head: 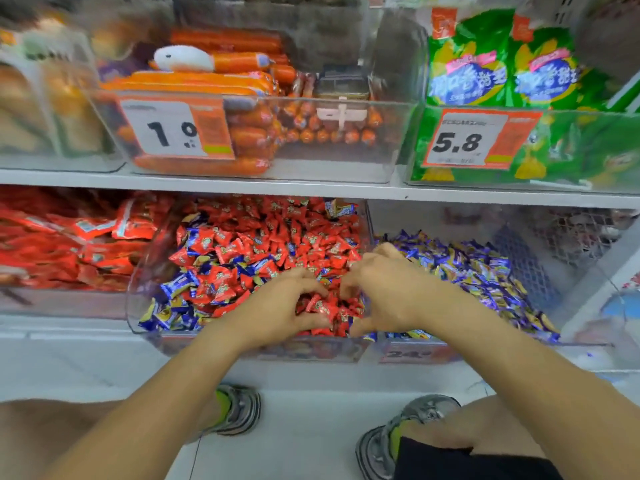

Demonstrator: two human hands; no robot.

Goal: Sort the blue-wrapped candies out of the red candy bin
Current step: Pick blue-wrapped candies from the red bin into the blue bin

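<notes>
Both your hands — left hand [284,303] and right hand [388,289] — dug into the red candy bin [145,271]. Fingers curled among red candies [322,306]; whether they gripped any, I couldn't tell.

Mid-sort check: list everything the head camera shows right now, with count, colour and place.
red candies: many, red, middle clear bin, lower shelf
blue candies: many, blue, mixed in the same bin, mostly front left
blue candy bin: one, blue pile, right of it
red packets: many, lower left
sausages: many, orange, upper shelf
green bags: several, upper right
price tags: two clear, 5.8 right
shoes: two, grey, floor
left hand: in red candies
right hand: beside it, in candies
</notes>
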